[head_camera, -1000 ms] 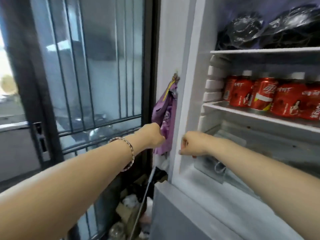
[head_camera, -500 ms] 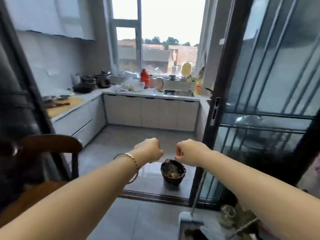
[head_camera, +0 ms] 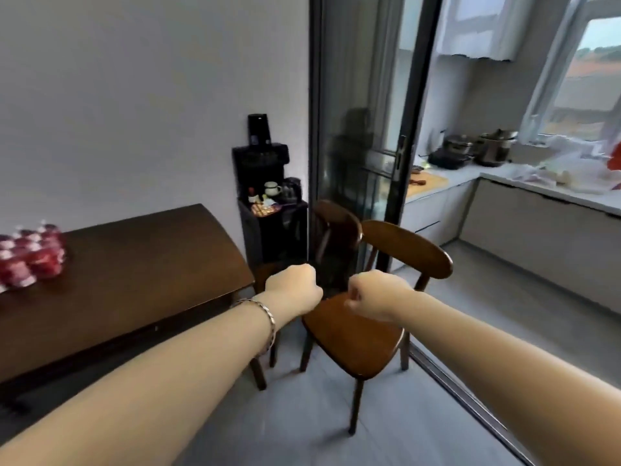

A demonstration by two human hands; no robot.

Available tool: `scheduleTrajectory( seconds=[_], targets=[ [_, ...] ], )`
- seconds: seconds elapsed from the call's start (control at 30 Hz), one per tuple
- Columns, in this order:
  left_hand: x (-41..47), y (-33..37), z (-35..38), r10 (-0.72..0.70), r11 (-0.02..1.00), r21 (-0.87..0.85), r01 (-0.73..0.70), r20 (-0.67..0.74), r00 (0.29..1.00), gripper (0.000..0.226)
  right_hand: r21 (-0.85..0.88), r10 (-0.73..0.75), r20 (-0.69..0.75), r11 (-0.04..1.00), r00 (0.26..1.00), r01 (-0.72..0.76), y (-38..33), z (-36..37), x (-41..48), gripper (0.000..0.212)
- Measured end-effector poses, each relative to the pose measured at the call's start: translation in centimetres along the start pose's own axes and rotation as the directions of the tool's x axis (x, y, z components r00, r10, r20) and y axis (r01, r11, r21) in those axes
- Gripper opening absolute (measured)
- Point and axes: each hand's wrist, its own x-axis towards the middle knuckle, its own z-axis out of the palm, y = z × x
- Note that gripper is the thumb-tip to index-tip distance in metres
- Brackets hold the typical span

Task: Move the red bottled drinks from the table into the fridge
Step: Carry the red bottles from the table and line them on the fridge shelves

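In the head view, the red bottled drinks (head_camera: pixel 32 257) stand in a tight cluster on the dark wooden bench (head_camera: pixel 134 274), at the far left edge of the frame and partly cut off by it. They appear upright, pale caps uppermost, though blur hides whether a wrap binds them together.

Both arms reach forward over the floor, well to the right of the bench's near corner. The left hand (head_camera: pixel 295 290), with a bracelet (head_camera: pixel 268 317) on its wrist, and the right hand (head_camera: pixel 376 294) are just beside each other, each with its fingers (head_camera: pixel 353 297) curled into a fist and gripping nothing. A wooden chair (head_camera: pixel 356 334) sits directly beyond and beneath them.

The drinks lie well apart from both hands, off to the left and slightly farther away. The left hand is the nearer one, so the reach would probably swing leftward across the bench top, with the fingers needing to uncurl before closing around an upright bottle from the side. The fridge is not in view.
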Motion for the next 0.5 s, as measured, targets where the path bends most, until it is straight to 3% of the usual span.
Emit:
scheduleTrajectory(
  seconds=[0.2,0.5],
  targets=[
    [0.4,-16.6,-3.4,-0.289,0.957,-0.028,0.287,-0.059,0.956,0.023,-0.009,-0.224,0.068,0.974,0.972,0.225,-13.8,2.0,11.6,0.025],
    [6.2,-36.2,-7.5,-0.507,0.862,-0.094,0.498,-0.108,0.855,0.018,0.001,-0.465,0.125,0.884,0.877,0.468,-29.6,4.7,29.3,0.027]
  ],
)
